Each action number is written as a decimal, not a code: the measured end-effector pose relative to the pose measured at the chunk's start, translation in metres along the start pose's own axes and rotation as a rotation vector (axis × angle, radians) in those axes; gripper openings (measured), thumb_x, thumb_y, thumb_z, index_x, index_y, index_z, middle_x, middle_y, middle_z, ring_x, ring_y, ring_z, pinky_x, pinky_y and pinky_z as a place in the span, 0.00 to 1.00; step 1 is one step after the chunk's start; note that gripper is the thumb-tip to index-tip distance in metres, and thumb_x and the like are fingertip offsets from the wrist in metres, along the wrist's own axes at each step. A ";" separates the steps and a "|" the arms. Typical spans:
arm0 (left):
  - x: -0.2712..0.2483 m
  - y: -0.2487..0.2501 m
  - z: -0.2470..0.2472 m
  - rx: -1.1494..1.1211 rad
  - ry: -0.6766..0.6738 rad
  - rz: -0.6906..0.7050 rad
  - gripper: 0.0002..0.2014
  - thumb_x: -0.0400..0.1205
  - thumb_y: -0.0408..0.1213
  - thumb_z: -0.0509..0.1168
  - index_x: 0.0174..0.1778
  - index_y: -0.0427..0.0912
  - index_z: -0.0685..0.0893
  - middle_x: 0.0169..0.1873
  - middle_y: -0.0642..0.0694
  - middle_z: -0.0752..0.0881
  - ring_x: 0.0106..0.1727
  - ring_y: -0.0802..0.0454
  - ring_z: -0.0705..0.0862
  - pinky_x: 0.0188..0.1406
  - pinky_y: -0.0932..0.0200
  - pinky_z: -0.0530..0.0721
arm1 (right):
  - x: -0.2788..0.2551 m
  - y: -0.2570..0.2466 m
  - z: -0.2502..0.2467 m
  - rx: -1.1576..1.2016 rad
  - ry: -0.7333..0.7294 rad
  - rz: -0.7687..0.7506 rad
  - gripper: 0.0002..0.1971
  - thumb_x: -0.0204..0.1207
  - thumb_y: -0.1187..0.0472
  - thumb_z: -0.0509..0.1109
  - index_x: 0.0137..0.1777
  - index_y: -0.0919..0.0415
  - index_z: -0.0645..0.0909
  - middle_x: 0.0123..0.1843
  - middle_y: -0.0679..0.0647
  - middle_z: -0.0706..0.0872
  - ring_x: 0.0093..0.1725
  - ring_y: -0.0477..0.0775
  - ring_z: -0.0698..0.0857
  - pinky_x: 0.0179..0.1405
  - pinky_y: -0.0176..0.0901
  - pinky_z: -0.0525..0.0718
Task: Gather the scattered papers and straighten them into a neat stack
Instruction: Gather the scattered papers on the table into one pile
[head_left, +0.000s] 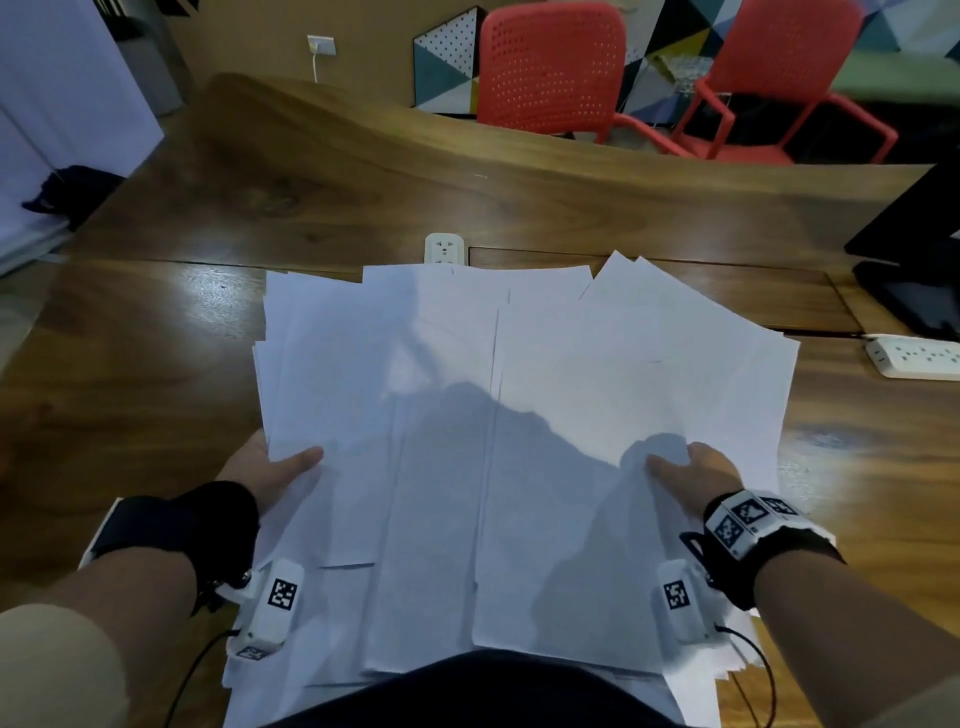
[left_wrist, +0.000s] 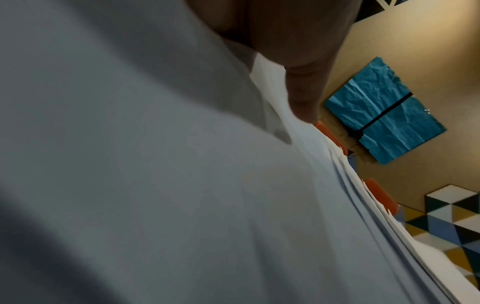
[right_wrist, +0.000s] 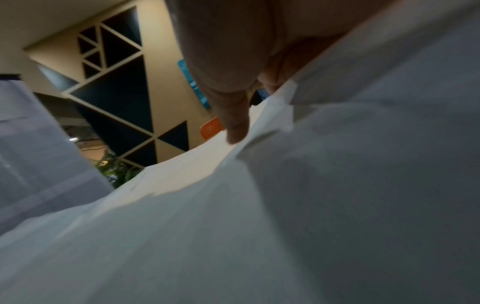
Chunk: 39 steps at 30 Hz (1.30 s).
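Observation:
A loose fan of several white papers (head_left: 493, 415) is held up over the wooden table (head_left: 156, 364), its edges uneven and splayed at the top right. My left hand (head_left: 270, 478) grips the fan's left side, thumb on top and fingers hidden underneath. On the right side my right hand (head_left: 691, 478) grips it the same way, thumb pressed on the top sheet. Each wrist view is filled with paper: the left thumb (left_wrist: 298, 82) lies along the papers (left_wrist: 182, 185), and the right thumb (right_wrist: 233, 115) presses on the papers (right_wrist: 285, 205).
A white socket (head_left: 444, 248) is set in the table just beyond the papers. A white power strip (head_left: 914, 357) and a dark monitor base (head_left: 914, 296) stand at the right. Two red chairs (head_left: 550, 67) stand behind the table's far edge.

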<state>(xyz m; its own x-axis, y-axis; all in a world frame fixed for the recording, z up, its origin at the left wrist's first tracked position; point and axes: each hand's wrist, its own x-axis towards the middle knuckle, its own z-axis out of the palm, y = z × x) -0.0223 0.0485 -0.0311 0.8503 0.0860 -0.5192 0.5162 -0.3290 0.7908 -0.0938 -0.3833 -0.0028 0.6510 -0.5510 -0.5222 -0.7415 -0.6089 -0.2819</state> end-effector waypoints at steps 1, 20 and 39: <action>-0.002 0.000 -0.001 0.001 -0.018 0.020 0.30 0.68 0.42 0.77 0.64 0.39 0.76 0.56 0.39 0.84 0.57 0.40 0.83 0.58 0.46 0.78 | -0.002 -0.001 0.003 0.005 -0.038 -0.028 0.28 0.75 0.53 0.70 0.70 0.69 0.72 0.68 0.66 0.79 0.66 0.65 0.78 0.57 0.46 0.75; 0.018 -0.018 -0.004 -0.031 0.011 -0.025 0.23 0.72 0.29 0.72 0.63 0.33 0.78 0.59 0.32 0.85 0.58 0.33 0.84 0.63 0.35 0.79 | 0.011 -0.017 -0.059 0.536 0.633 0.024 0.04 0.78 0.62 0.60 0.43 0.54 0.74 0.42 0.62 0.80 0.43 0.61 0.81 0.42 0.46 0.74; 0.009 -0.006 -0.002 0.052 0.028 -0.039 0.23 0.71 0.31 0.74 0.62 0.35 0.79 0.58 0.33 0.85 0.57 0.35 0.84 0.62 0.41 0.80 | 0.007 -0.030 -0.029 0.241 0.133 -0.005 0.24 0.78 0.68 0.62 0.76 0.63 0.68 0.73 0.65 0.75 0.72 0.67 0.74 0.70 0.53 0.71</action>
<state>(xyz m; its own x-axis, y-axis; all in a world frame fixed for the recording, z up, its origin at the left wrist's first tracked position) -0.0178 0.0534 -0.0395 0.8323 0.1259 -0.5398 0.5439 -0.3731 0.7516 -0.0622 -0.3853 0.0254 0.6589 -0.6278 -0.4144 -0.7449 -0.4675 -0.4760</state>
